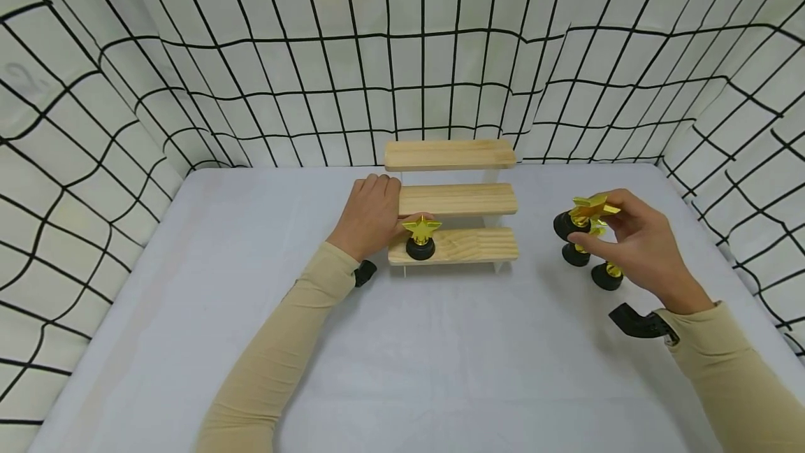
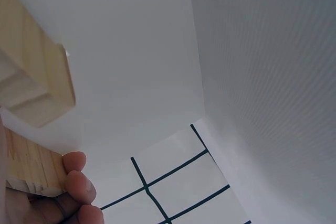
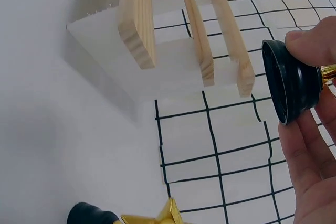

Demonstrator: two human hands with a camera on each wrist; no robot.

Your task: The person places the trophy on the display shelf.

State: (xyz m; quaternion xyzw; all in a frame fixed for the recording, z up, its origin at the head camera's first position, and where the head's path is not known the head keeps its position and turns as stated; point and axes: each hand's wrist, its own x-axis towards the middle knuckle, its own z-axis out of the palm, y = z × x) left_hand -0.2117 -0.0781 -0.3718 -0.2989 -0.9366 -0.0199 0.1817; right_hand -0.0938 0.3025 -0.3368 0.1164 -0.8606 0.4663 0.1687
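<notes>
A three-tier wooden shelf stands at the table's middle, its planks on white supports. My left hand grips the left end of the middle plank; in the left wrist view its fingertips curl round the plank's end. One gold star trophy with a black base stands on the lowest plank, at its left. To the right of the shelf, my right hand holds another star trophy above the table. The right wrist view shows thumb and fingers pinching its black base. Two more trophies stand below that hand, partly hidden.
A white cloth covers the table. White walls with a black grid rise at the back and both sides. Black wrist straps sit at the sleeve cuffs.
</notes>
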